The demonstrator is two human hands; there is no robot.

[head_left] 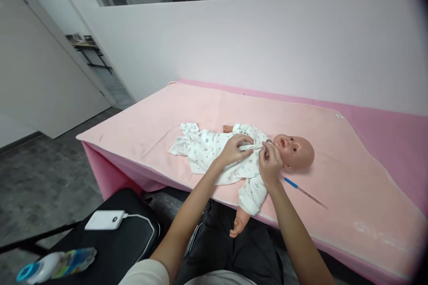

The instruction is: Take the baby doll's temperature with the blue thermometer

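Both hands are on the baby doll [234,156], which lies on its back on the pink blanket [174,111]. Its long axis runs nine to three, head at the three o'clock end, legs at nine. The left hand [236,149] rests curled on the doll's chest, fingertips pressing the white printed romper [207,151] just below the collar. The right hand [270,160] sits at three o'clock of the left, almost touching it, fingers pinched together on the neckline under the chin; what exactly is nipped there is too small to tell. The right hand is the nearer one to the head. Close at four o'clock of that hand, a thin blue-tipped stick [302,190] lies on the blanket, apart from the doll. One doll arm hangs over the bed's near edge at six o'clock. Down at eight o'clock, well apart, a white power bank [105,220] and a bottle [56,265] sit on a black seat. Nothing stands between hands and collar.
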